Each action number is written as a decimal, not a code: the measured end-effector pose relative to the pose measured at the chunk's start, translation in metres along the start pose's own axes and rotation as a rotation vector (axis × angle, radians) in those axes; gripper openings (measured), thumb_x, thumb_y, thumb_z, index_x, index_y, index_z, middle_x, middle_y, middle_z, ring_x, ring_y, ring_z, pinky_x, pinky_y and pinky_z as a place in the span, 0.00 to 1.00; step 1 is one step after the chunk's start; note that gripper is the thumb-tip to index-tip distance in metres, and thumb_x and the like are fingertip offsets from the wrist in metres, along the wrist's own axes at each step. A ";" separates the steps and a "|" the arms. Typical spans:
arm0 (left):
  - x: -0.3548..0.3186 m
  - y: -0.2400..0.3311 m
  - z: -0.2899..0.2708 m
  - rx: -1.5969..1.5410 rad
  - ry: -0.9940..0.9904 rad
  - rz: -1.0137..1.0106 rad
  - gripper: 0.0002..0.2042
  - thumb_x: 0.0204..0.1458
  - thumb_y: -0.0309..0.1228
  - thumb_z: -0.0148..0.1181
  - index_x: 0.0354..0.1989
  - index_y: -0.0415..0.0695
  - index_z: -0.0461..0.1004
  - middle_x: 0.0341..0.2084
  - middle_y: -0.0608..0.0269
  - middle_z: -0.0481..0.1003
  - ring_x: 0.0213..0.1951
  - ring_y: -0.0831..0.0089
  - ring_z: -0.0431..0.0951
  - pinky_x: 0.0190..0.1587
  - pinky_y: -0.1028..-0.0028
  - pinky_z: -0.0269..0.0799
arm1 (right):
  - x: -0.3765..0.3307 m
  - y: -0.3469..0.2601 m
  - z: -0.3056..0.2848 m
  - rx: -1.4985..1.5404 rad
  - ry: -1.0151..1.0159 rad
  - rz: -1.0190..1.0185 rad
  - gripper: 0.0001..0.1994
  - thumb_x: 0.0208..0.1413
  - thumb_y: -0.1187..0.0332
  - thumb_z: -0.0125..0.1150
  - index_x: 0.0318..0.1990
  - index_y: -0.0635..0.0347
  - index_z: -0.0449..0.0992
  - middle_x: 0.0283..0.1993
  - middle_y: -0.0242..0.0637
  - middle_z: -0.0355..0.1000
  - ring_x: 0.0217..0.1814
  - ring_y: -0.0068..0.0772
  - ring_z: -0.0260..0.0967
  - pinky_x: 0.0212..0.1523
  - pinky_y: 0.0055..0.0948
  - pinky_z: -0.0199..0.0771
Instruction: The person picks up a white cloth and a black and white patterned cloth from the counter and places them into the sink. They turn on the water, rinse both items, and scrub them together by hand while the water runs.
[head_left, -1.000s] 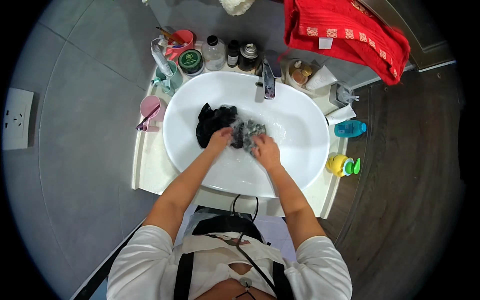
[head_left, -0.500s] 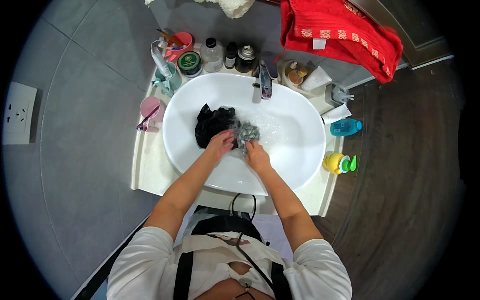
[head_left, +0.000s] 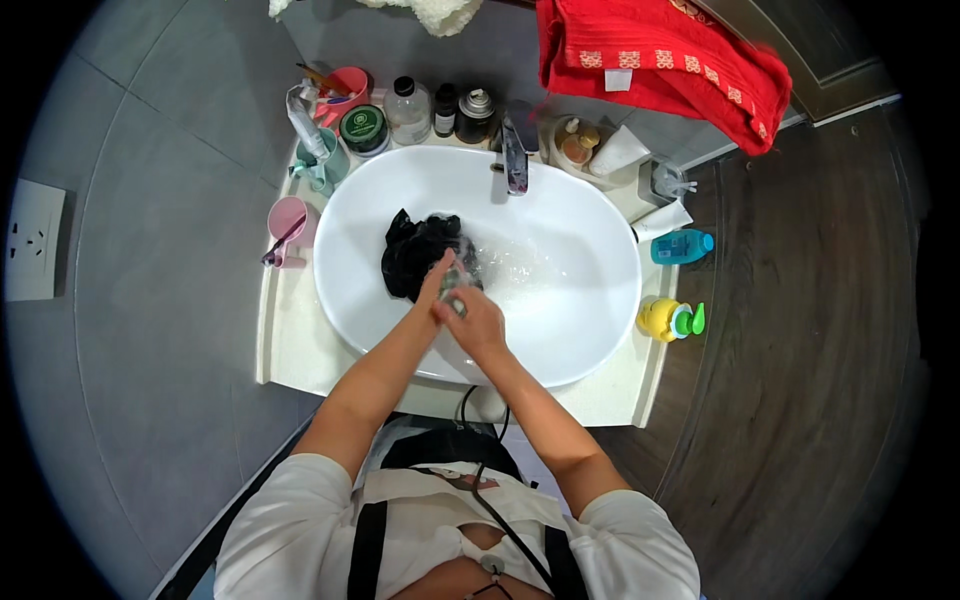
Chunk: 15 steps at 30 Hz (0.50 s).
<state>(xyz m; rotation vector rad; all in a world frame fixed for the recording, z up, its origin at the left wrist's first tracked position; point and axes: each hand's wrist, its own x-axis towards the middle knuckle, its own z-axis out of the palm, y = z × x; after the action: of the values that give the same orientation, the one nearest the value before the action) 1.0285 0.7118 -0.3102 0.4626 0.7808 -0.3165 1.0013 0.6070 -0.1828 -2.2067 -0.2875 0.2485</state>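
A white oval sink (head_left: 590, 300) holds soapy water and a wet black garment (head_left: 412, 255) lying at its left side. My left hand (head_left: 438, 280) and my right hand (head_left: 476, 322) are pressed together over the basin, both clutching a bunched grey part of the garment (head_left: 455, 290) between them. The chrome tap (head_left: 514, 160) stands at the sink's far rim, above my hands.
Bottles and jars (head_left: 440, 112) line the back of the counter. A pink cup (head_left: 288, 225) stands at the left, a teal cup (head_left: 325, 160) behind it. At the right are a blue bottle (head_left: 680, 246) and a yellow bottle (head_left: 668, 318). A red towel (head_left: 665, 60) hangs above.
My hands have drawn toward me and closed together, the right hand sliding left onto the left hand with the grey cloth squeezed between them.
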 end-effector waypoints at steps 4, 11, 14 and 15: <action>-0.052 -0.001 0.077 0.134 0.341 0.041 0.12 0.49 0.43 0.57 0.33 0.48 0.69 0.24 0.69 0.70 0.27 0.74 0.72 0.28 0.71 0.69 | 0.029 0.056 0.010 -0.127 0.146 0.245 0.11 0.49 0.58 0.55 0.31 0.56 0.71 0.29 0.45 0.69 0.31 0.48 0.67 0.33 0.39 0.66; -0.037 -0.005 0.043 0.022 0.120 0.001 0.12 0.52 0.44 0.50 0.28 0.49 0.68 0.23 0.70 0.70 0.27 0.74 0.71 0.29 0.69 0.68 | 0.020 0.009 0.019 0.089 0.388 -0.055 0.11 0.55 0.60 0.43 0.31 0.56 0.69 0.30 0.44 0.67 0.32 0.47 0.66 0.33 0.41 0.66; -0.042 -0.021 0.041 -0.025 0.119 -0.094 0.12 0.54 0.44 0.47 0.26 0.50 0.69 0.23 0.71 0.70 0.27 0.75 0.70 0.28 0.69 0.67 | 0.029 0.052 0.025 -0.031 0.324 0.003 0.11 0.56 0.61 0.42 0.32 0.56 0.69 0.30 0.45 0.67 0.34 0.48 0.66 0.33 0.42 0.65; -0.043 -0.031 0.047 0.068 0.222 -0.100 0.12 0.54 0.43 0.47 0.27 0.50 0.70 0.23 0.71 0.70 0.27 0.75 0.71 0.29 0.69 0.67 | 0.038 0.068 0.016 -0.099 0.278 0.135 0.13 0.56 0.61 0.40 0.32 0.57 0.70 0.31 0.46 0.67 0.35 0.50 0.65 0.34 0.44 0.64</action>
<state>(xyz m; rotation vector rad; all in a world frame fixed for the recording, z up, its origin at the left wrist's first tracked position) 1.0138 0.6661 -0.2583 0.5299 1.0135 -0.3903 1.0413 0.5893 -0.2496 -2.3277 0.0026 -0.0017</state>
